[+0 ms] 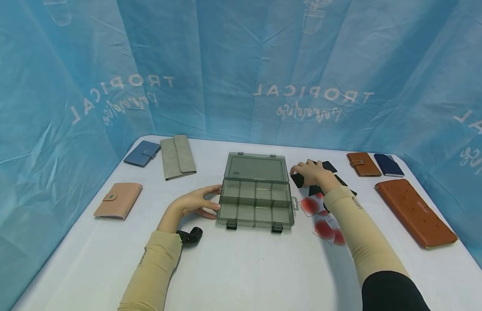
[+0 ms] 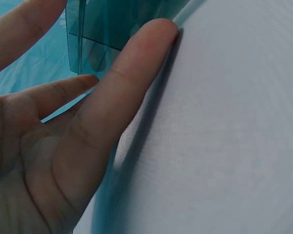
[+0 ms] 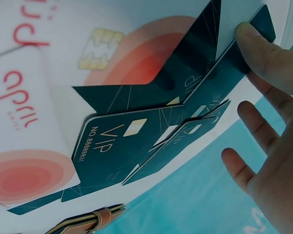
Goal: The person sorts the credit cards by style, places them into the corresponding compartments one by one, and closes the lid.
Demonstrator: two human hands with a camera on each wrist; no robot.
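A grey-green transparent compartment box [image 1: 256,201] stands with its lid raised at the back. Beside its left wall is my left hand [image 1: 199,201], fingers spread and fairly straight, the thumb [image 2: 136,63] along the box's near side. To the right of the box, my right hand [image 1: 308,172] pinches a dark VIP card [image 1: 298,180] between thumb and index finger; the other fingers are apart from it. Several more dark VIP cards [image 3: 117,141] lie overlapping below that hand. White cards with red circles [image 1: 311,205] lie nearer me, partly hidden by the right forearm.
At left lie a blue card wallet [image 1: 142,153], a grey-green folding wallet [image 1: 177,157] and a pink-tan wallet [image 1: 118,201]. At right are a small brown wallet [image 1: 364,164], a navy booklet [image 1: 388,165] and a long brown wallet [image 1: 416,214]. Blue curtains [image 1: 241,73] surround the white table.
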